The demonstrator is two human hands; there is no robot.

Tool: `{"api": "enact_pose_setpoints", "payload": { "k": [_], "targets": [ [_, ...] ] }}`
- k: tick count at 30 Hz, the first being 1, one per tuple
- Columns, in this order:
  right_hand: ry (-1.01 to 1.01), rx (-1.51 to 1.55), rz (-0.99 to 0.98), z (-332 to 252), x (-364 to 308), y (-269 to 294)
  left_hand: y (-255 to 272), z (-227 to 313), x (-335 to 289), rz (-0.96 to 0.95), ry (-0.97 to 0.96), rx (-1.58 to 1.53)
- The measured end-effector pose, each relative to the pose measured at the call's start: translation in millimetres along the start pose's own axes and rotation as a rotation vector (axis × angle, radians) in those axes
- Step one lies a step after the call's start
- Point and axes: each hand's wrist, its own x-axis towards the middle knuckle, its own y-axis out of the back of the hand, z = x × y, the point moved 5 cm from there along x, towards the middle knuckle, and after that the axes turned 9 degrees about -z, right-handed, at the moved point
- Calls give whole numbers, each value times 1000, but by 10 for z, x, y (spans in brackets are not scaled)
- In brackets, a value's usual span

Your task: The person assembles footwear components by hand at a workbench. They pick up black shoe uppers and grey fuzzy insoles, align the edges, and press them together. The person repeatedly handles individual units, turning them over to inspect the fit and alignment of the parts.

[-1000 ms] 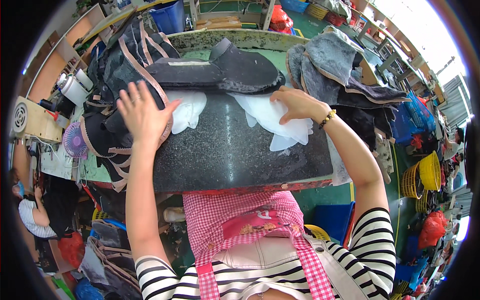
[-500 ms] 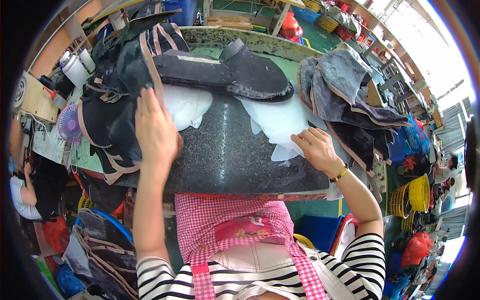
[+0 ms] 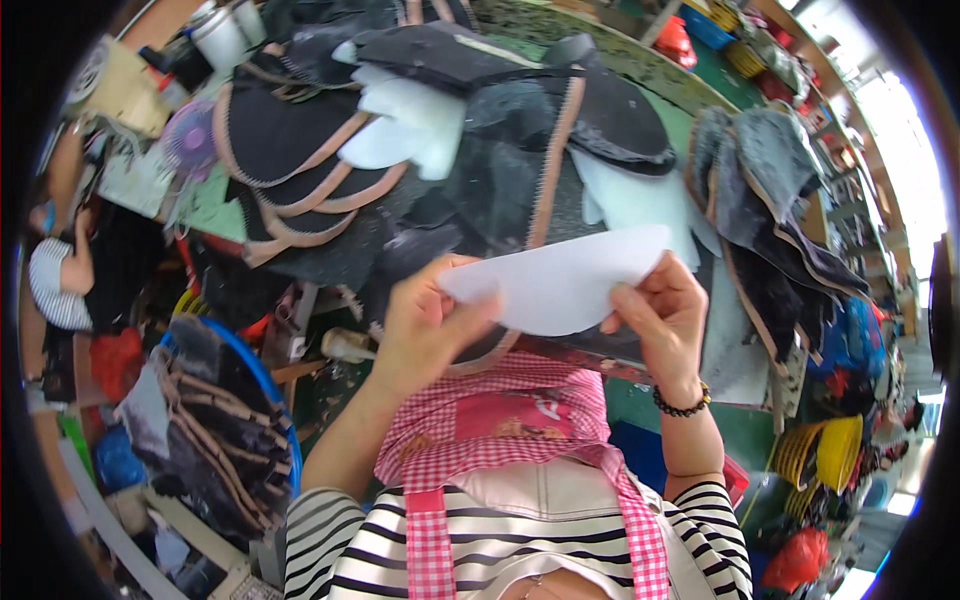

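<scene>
Between both hands is a white half-moon sheet (image 3: 560, 285), thin and slightly bent. My left hand (image 3: 425, 325) grips its left end, with the thumb blurred. My right hand (image 3: 660, 315) pinches the right end between thumb and fingers. Under the sheet, a dark shoe-upper piece (image 3: 500, 165) with a tan zigzag-edged strip lies across the worktable. Behind it rests a black shoe-shaped form (image 3: 610, 115) with a fuzzy edge. White cut sheets (image 3: 425, 130) lie left of the dark piece, and more white sheets (image 3: 640, 200) to its right.
Black upper pieces with tan edging (image 3: 290, 150) lie at the left, near a purple fan (image 3: 190, 138). Grey fleecy pieces (image 3: 765, 165) hang over the table's right side. Below left stands a blue-rimmed basket (image 3: 290, 410) of pieces. Another person (image 3: 62, 280) sits at far left.
A dark upper piece has come from the left stack to the middle of the table. My right hand has lifted a white sheet from the right pile, and both hands now hold it.
</scene>
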Motion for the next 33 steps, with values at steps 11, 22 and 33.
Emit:
{"api": "enact_pose_setpoints", "payload": {
  "k": [11, 22, 33],
  "targets": [
    [-29, -481, -265, 763, 243, -615, 794, 6, -495, 245, 1, 968],
    [-54, -633, -276, 735, 341, -663, 563, -284, -671, 521, -339, 1300],
    [-400, -53, -381, 966, -388, -727, 194, -1091, -688, 299, 157, -343]
  ]
}}
